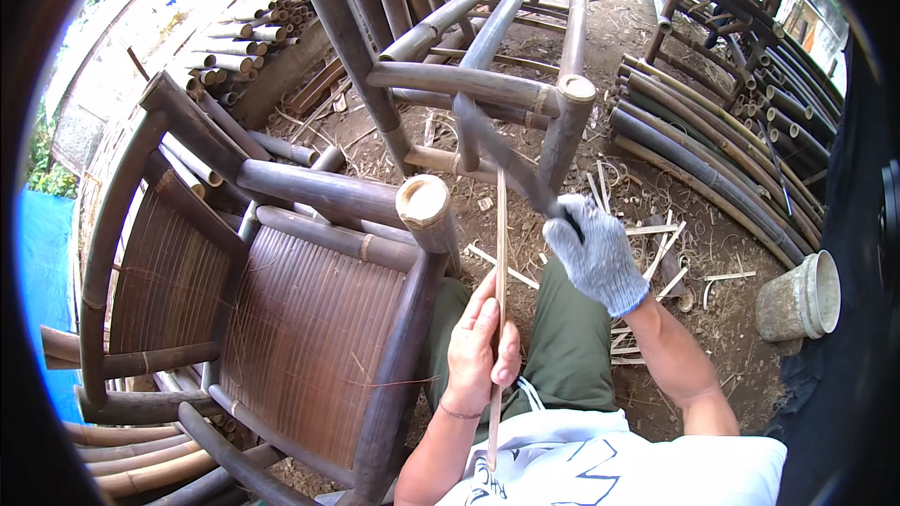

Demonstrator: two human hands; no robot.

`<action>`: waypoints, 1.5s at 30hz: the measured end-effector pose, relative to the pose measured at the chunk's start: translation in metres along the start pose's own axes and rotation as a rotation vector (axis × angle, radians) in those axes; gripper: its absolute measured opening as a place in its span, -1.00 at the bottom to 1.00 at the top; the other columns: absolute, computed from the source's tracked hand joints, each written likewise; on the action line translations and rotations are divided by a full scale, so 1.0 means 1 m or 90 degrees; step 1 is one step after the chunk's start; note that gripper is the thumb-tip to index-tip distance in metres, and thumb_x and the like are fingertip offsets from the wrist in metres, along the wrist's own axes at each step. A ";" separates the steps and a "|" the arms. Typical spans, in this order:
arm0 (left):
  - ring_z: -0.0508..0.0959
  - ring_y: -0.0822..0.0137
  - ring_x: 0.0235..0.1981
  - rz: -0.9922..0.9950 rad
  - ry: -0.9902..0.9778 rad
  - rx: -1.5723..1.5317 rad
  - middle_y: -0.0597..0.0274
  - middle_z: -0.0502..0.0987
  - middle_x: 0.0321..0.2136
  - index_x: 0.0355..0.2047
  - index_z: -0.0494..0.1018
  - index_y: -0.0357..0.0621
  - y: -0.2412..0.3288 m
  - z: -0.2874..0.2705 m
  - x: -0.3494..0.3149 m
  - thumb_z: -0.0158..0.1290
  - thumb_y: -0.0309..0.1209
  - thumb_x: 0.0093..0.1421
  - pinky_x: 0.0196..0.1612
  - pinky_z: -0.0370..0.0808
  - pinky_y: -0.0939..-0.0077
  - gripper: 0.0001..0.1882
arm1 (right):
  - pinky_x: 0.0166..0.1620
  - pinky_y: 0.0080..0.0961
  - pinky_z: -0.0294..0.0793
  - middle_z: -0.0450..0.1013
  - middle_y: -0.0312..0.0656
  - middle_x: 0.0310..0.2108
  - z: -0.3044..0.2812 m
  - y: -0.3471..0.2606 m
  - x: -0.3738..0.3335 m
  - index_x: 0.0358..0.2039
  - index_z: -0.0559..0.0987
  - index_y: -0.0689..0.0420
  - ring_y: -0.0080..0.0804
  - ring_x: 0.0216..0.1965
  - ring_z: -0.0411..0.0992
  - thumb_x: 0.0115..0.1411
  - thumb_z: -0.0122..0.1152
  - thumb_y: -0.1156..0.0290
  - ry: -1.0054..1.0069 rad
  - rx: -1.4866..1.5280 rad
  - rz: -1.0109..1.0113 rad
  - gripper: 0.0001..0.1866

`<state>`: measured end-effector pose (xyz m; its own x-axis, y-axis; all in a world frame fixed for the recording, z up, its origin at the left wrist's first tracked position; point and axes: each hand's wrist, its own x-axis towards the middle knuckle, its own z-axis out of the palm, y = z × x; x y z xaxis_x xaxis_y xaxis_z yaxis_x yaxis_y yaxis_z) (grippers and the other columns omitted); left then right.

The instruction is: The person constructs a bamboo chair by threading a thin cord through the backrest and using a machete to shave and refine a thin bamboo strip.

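Note:
Upright in front of my body stands a thin pale bamboo strip (501, 244), gripped near its lower part by my bare left hand (481, 342). My right hand (593, 248), in a grey knitted glove with a blue cuff, is closed round the handle of a long dark knife (506, 155). The blade slants up and to the left, and crosses near the strip's upper end; whether they touch I cannot tell. Some motion blurs the blade. Close to my left arm is a dark bamboo chair (309, 319) with a slatted seat.
Ahead stands an unfinished bamboo frame (459, 84). Bamboo poles (712, 150) lie stacked at the right, with more cut poles (248, 42) at the far left. A whitish bucket (797, 298) rests at the right. Cut strips and shavings (661, 253) litter the dirt floor.

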<state>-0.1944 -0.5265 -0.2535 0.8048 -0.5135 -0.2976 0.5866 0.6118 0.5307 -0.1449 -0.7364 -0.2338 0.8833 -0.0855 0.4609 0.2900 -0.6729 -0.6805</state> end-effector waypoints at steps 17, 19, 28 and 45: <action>0.20 0.60 -0.82 0.059 -0.002 0.131 0.39 0.29 -0.70 0.46 0.04 0.00 -0.006 0.024 -0.004 -0.21 -0.26 0.53 -0.78 0.25 0.69 -0.46 | -0.44 -0.21 0.50 0.48 -0.04 -0.59 -0.004 -0.001 -0.036 -0.40 0.56 0.12 -0.02 -0.52 0.53 0.13 0.35 -0.17 -0.079 -0.120 -0.011 -0.47; 0.19 0.60 -0.83 0.064 0.004 0.141 0.39 0.26 -0.71 0.46 0.03 -0.03 -0.007 0.026 -0.004 -0.21 -0.26 0.53 -0.80 0.22 0.69 -0.45 | -0.44 -0.21 0.50 0.49 -0.04 -0.58 -0.003 -0.001 -0.034 -0.40 0.56 0.13 -0.04 -0.53 0.54 0.14 0.35 -0.16 -0.069 -0.126 -0.014 -0.47; 0.19 0.59 -0.84 0.058 -0.007 0.233 0.38 0.26 -0.76 0.42 0.12 -0.16 -0.024 0.011 -0.033 -0.12 -0.25 0.49 -0.81 0.19 0.68 -0.44 | -0.48 -0.32 0.41 0.34 -0.13 -0.63 -0.082 0.052 0.037 -0.45 0.50 0.18 -0.26 -0.58 0.41 0.44 -0.03 0.03 0.108 0.028 0.212 -0.51; 0.17 0.62 -0.85 0.072 0.009 0.244 0.41 0.22 -0.75 0.44 0.03 -0.21 -0.018 0.031 -0.023 -0.20 -0.28 0.51 -0.82 0.19 0.71 -0.44 | -0.50 -0.20 0.47 0.46 -0.04 -0.61 -0.012 0.017 -0.014 -0.41 0.52 0.10 0.03 -0.54 0.53 0.23 0.25 -0.16 -0.010 -0.159 0.010 -0.49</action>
<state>-0.2260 -0.5444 -0.2314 0.8649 -0.4458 -0.2304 0.4206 0.3935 0.8174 -0.1570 -0.7550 -0.2452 0.8930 -0.0866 0.4416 0.1787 -0.8323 -0.5247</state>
